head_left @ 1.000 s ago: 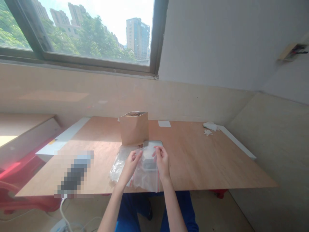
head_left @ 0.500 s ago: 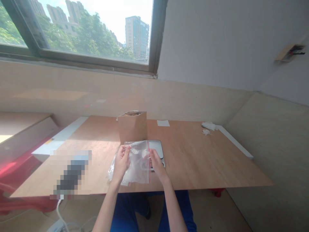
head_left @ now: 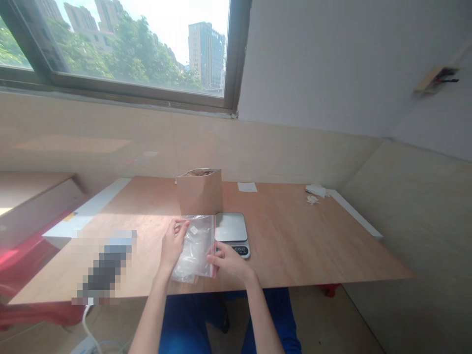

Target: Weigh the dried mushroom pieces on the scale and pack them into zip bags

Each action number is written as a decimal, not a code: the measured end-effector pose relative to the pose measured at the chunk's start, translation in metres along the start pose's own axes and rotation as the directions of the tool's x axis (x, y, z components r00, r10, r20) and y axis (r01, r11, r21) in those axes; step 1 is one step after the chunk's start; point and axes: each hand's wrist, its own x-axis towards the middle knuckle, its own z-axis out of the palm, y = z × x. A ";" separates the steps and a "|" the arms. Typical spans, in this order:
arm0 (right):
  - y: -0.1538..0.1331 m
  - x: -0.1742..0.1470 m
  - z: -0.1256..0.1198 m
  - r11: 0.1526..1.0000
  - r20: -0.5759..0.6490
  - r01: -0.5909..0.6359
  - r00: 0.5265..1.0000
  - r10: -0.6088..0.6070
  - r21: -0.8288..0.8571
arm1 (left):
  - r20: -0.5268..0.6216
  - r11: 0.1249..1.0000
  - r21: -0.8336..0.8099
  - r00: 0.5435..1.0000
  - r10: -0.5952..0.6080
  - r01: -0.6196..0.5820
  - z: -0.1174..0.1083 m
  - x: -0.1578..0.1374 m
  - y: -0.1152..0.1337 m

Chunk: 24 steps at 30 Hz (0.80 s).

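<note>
A clear zip-lock bag (head_left: 201, 250) with a red seal strip hangs between my hands, in front of the kitchen scale. My left hand (head_left: 174, 244) pinches its left side near the top. At the red strip, the thumb and fingers of my right hand (head_left: 225, 259) close on the bag's edge. More clear plastic with a red strip shows below and behind it, close to the table edge. The kitchen scale (head_left: 231, 227) has a silver plate and a dark display, partly covered by my right hand and the bag. Behind stands an open brown paper bag (head_left: 200, 194) with brown contents.
The wooden table (head_left: 295, 236) ends just in front of my body. At the back lie a white paper (head_left: 247, 187) and a crumpled white item (head_left: 317, 191). A blurred-out dark object (head_left: 106, 265) with a white cable lies at left.
Both hands and the zip-lock bag have moved left, uncovering more of the scale. My right hand has lowered along the red strip.
</note>
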 end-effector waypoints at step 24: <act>0.028 -0.049 -0.038 0.742 -0.501 -0.247 0.855 -0.136 -0.623 | 0.266 0.666 0.675 0.947 0.182 -0.318 0.051 -0.011 -0.055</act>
